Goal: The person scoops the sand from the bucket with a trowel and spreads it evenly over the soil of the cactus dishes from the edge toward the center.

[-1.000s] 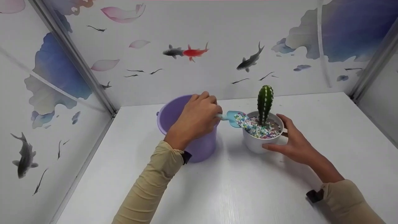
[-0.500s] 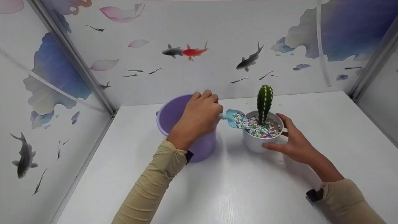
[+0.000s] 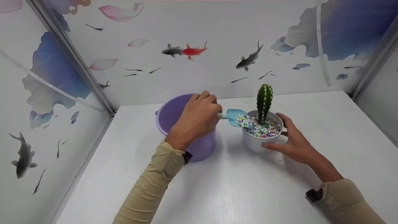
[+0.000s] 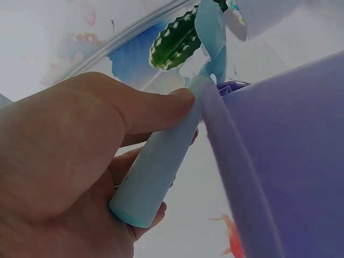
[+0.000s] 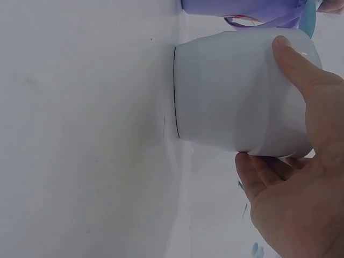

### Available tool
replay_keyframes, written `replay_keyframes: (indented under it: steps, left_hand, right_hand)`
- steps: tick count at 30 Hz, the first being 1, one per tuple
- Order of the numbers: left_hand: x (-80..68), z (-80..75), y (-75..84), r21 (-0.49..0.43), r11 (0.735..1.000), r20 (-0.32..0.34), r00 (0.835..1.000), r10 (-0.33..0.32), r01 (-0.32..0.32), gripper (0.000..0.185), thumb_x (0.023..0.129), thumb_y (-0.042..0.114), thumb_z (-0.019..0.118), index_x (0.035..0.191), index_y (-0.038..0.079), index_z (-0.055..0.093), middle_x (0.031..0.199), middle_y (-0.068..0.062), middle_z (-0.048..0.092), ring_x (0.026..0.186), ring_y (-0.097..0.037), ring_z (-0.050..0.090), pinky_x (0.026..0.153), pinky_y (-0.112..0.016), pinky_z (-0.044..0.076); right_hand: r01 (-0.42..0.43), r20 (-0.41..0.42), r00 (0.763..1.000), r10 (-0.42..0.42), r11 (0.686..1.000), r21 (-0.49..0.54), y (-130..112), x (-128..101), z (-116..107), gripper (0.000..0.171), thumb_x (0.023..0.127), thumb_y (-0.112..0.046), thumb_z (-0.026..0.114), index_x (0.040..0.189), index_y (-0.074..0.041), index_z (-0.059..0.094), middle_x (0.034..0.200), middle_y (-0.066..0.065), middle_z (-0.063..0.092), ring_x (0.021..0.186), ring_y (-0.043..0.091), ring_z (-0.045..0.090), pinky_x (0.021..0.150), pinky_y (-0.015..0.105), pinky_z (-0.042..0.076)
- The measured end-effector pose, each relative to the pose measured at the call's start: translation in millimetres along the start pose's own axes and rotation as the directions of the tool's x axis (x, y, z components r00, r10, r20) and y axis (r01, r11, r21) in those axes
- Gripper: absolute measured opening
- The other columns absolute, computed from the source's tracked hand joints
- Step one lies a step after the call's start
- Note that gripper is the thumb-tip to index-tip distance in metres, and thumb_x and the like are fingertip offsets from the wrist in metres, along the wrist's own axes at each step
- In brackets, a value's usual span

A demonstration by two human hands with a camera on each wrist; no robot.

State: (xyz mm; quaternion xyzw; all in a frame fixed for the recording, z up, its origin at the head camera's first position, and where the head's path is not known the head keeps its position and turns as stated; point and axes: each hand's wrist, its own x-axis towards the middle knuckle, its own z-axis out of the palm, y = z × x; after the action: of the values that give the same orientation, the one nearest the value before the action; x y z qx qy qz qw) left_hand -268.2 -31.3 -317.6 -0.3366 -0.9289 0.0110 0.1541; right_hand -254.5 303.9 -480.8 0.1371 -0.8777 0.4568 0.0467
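A white pot [image 3: 256, 143] [image 5: 236, 97] stands on the white table [image 3: 236, 186], holding a green cactus [image 3: 264, 101] [image 4: 174, 45] and coloured pebbles [image 3: 258, 129]. My right hand [image 3: 290, 141] [image 5: 301, 177] cups the pot's right side, thumb and fingers curved against its wall. My left hand [image 3: 197, 119] [image 4: 80, 161] grips the handle of a small light-blue scoop [image 3: 233, 116] [image 4: 166, 161]. The scoop's blade rests at the pot's left rim, touching the pebbles. A purple bucket [image 3: 178, 124] [image 4: 290, 161] stands just left of the pot, partly hidden under my left hand.
Walls printed with fish and petals close in the table at the back, left and right. Metal corner posts [image 3: 74, 59] rise at the rear corners. Bare white tabletop lies in front of the pot and bucket.
The scoop's blade has shifted slightly right and over the pot's rim, and the pebbles on it have slid into the pot. My right hand has stayed on the pot.
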Motion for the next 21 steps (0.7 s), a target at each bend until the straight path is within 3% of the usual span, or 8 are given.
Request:
replay_keyframes:
  steps: [1, 5, 7, 9, 13, 16, 21]
  left_hand:
    - [-1.1, 1.0, -0.9, -0.024, 1.000, -0.005, 1.000, -0.002, 0.002, 0.017, 0.102, 0.021, 0.074, 0.115, 0.018, 0.084, 0.115, -0.002, 0.075, 0.110, -0.024, 0.059, 0.097, -0.043, 0.048]
    - [-4.1, 5.0, -3.7, -0.109, 0.994, -0.014, 1.000, -0.011, 0.010, 0.016, 0.103, 0.021, 0.074, 0.116, 0.018, 0.084, 0.115, -0.002, 0.074, 0.110, -0.024, 0.058, 0.096, -0.043, 0.047]
    - [-5.3, 6.8, -4.5, -0.143, 0.990, -0.016, 1.000, -0.011, 0.009, 0.017, 0.103, 0.021, 0.074, 0.117, 0.018, 0.084, 0.114, -0.002, 0.073, 0.109, -0.024, 0.058, 0.095, -0.043, 0.048]
    - [-6.2, 8.5, -5.2, -0.165, 0.986, -0.020, 1.000, -0.008, 0.005, 0.017, 0.103, 0.021, 0.075, 0.117, 0.017, 0.083, 0.113, -0.003, 0.073, 0.109, -0.024, 0.058, 0.095, -0.043, 0.048]
    - [-7.9, 10.9, -5.5, -0.194, 0.981, -0.020, 1.000, 0.006, -0.009, 0.018, 0.103, 0.021, 0.075, 0.118, 0.016, 0.083, 0.114, -0.003, 0.073, 0.110, -0.024, 0.058, 0.094, -0.043, 0.048]
    - [-8.6, 12.1, -5.3, -0.204, 0.979, -0.016, 1.000, 0.010, -0.013, 0.018, 0.103, 0.021, 0.075, 0.119, 0.016, 0.082, 0.115, -0.003, 0.073, 0.111, -0.023, 0.058, 0.094, -0.042, 0.049]
    - [-9.5, 12.3, -4.0, -0.195, 0.981, -0.004, 1.000, 0.011, -0.011, 0.018, 0.104, 0.022, 0.075, 0.119, 0.018, 0.083, 0.116, -0.001, 0.073, 0.113, -0.022, 0.058, 0.094, -0.041, 0.049]
  right_hand:
    - [-0.002, -0.002, 1.000, 0.002, 1.000, -0.004, 0, 0, 0, 0.120, 0.086, -0.041, 0.094, 0.172, -0.011, 0.015, 0.170, 0.016, 0.038, 0.156, 0.035, 0.040, 0.119, 0.058, 0.046]
    - [0.002, -0.014, 1.000, -0.002, 1.000, 0.006, 0, 0, 2, 0.120, 0.085, -0.039, 0.095, 0.172, -0.011, 0.017, 0.169, 0.015, 0.039, 0.155, 0.033, 0.041, 0.113, 0.022, 0.046]
    - [0.007, -0.021, 1.000, -0.007, 1.000, 0.016, 0, -1, 3, 0.119, 0.085, -0.037, 0.095, 0.172, -0.013, 0.017, 0.168, 0.015, 0.040, 0.155, 0.034, 0.041, 0.108, 0.015, 0.043]
    - [0.011, -0.029, 1.000, -0.010, 1.000, 0.027, -1, -1, 4, 0.120, 0.085, -0.036, 0.095, 0.172, -0.013, 0.017, 0.169, 0.015, 0.039, 0.155, 0.035, 0.041, 0.112, 0.024, 0.045]
    - [0.013, -0.046, 0.999, -0.012, 0.999, 0.036, -2, -1, 8, 0.122, 0.085, -0.035, 0.096, 0.172, -0.011, 0.015, 0.171, 0.017, 0.036, 0.156, 0.038, 0.039, 0.116, 0.059, 0.044]
    - [0.011, -0.061, 0.998, -0.009, 0.999, 0.034, -1, 0, 11, 0.123, 0.084, -0.036, 0.096, 0.172, -0.008, 0.015, 0.171, 0.019, 0.033, 0.156, 0.040, 0.038, 0.116, 0.065, 0.043]
    - [0.000, -0.084, 0.996, 0.002, 0.999, 0.033, -3, -1, 15, 0.125, 0.082, -0.038, 0.097, 0.171, -0.006, 0.015, 0.171, 0.019, 0.032, 0.154, 0.039, 0.038, 0.116, 0.064, 0.043]
